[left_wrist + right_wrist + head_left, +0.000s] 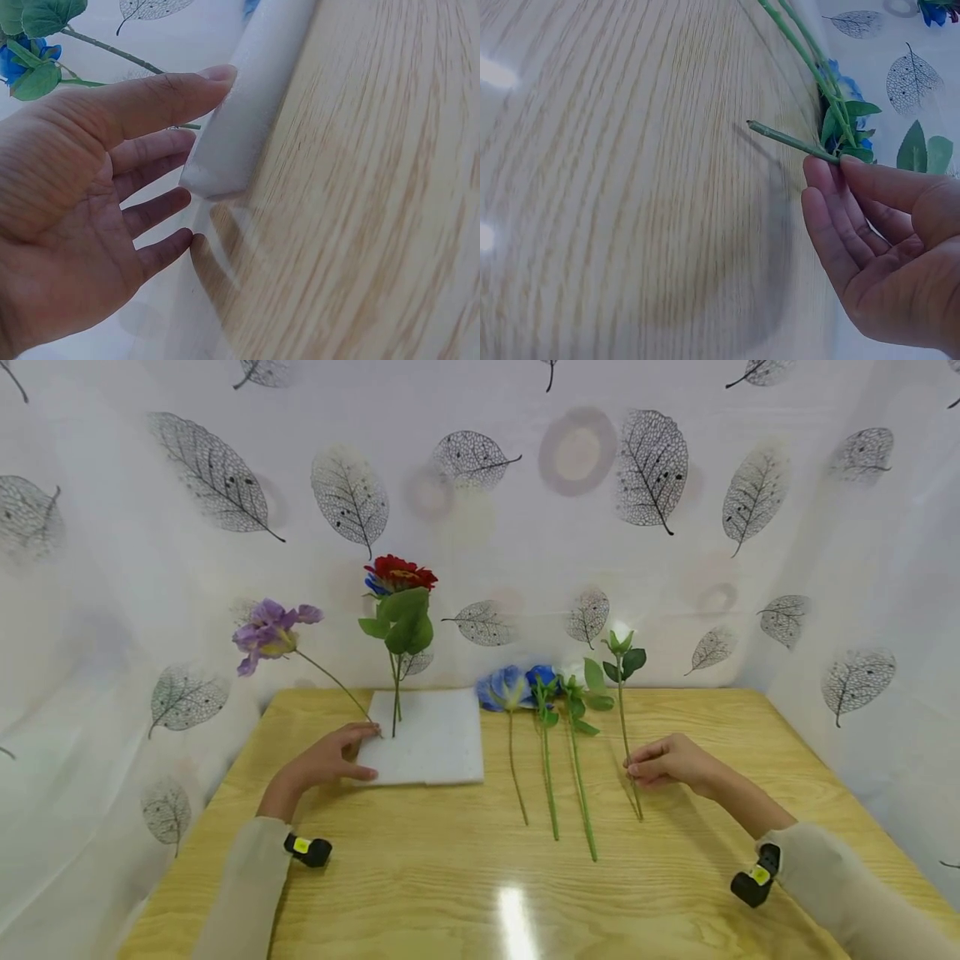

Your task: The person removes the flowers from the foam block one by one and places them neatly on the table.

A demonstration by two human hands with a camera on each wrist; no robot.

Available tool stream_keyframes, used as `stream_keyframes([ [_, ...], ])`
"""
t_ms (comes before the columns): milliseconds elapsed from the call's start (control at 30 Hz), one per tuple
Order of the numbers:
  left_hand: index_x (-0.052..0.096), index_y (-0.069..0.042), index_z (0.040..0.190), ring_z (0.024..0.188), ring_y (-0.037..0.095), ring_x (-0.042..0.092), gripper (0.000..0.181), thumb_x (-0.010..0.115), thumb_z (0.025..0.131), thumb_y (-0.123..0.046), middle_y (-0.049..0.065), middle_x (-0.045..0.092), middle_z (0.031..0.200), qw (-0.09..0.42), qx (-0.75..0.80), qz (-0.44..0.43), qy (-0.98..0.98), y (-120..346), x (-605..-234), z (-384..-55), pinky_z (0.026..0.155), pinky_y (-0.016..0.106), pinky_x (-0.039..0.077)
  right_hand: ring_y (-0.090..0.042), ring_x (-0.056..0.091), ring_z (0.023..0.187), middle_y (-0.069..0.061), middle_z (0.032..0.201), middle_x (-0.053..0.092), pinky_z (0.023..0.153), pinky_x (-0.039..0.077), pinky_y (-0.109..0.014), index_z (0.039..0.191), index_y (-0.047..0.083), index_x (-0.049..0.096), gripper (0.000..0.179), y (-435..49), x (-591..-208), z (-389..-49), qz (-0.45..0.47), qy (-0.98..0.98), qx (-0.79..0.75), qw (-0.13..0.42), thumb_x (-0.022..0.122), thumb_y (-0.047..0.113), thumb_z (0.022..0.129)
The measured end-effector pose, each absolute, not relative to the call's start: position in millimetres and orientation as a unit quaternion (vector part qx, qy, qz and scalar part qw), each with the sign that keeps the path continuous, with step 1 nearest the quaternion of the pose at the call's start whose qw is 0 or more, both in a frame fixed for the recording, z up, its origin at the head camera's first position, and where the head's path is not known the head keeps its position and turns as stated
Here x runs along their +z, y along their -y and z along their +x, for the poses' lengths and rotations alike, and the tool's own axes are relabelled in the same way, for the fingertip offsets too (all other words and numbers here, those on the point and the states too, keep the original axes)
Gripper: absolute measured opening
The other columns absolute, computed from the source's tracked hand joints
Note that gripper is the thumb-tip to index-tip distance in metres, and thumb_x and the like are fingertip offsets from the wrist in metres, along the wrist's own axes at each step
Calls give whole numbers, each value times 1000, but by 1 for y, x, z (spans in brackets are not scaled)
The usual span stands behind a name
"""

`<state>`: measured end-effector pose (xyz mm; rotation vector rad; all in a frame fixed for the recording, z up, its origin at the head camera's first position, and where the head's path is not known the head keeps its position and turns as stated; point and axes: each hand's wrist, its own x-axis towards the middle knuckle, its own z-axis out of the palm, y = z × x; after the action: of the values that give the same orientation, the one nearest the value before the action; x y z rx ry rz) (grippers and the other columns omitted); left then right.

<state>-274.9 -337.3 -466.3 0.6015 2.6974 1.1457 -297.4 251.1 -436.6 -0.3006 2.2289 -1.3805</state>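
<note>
At the left, my left hand (327, 766) rests against the left edge of a white foam board (442, 743), thumb and fingers spread; the left wrist view shows the thumb touching the board (236, 135). A red flower (401, 572) with a blue one behind it stands upright in the board. The purple flower (268, 635) leans left, its stem base by my fingertips. My right hand (671, 762) pinches the lower stem of a white rose (620, 639), held upright with its leaves at the top. The right wrist view shows the cut stem end (791, 141) projecting past the fingers.
Between the board and my right hand lie a light blue flower (506, 687), a dark blue flower (542, 681) and another white flower (573, 677), stems pointing toward me. A leaf-printed curtain (525, 552) hangs behind the wooden table (420, 877).
</note>
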Motion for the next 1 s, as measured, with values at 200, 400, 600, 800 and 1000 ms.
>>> stream_keyframes([
  [200,45,5,150,148,52,28,79,84,85,-21,30,36,158,75,380,203,-899,337,-467,-276,119,68,25,-15,76,86,-11,107,77,82,64,-37,128,-19,60,46,-256,-442,-294,-96,-812,-513,261,70,13,97],
  [400,43,3,151,149,52,25,81,83,86,-24,30,33,160,81,379,192,-902,337,-467,-276,120,68,22,-15,76,83,-8,97,79,78,64,-33,127,-20,60,44,-259,-449,-296,-89,-804,-517,278,69,11,97],
  [600,42,6,151,149,53,23,81,82,87,-22,31,31,160,86,382,189,-901,336,-461,-275,119,69,22,-13,76,82,-6,93,78,78,64,-32,126,-18,62,42,-258,-451,-298,-91,-797,-521,293,69,11,97],
  [800,42,4,152,149,54,23,81,82,87,-22,31,30,160,86,385,187,-900,335,-461,-275,119,69,22,-14,76,82,-6,94,79,77,64,-31,124,-19,62,39,-257,-452,-297,-93,-789,-528,301,69,9,97],
  [1000,41,3,153,149,54,23,82,82,87,-24,32,30,160,85,393,184,-897,336,-467,-275,120,68,21,-14,76,83,-6,95,78,78,64,-31,125,-19,61,40,-258,-455,-296,-92,-786,-529,306,68,9,97],
])
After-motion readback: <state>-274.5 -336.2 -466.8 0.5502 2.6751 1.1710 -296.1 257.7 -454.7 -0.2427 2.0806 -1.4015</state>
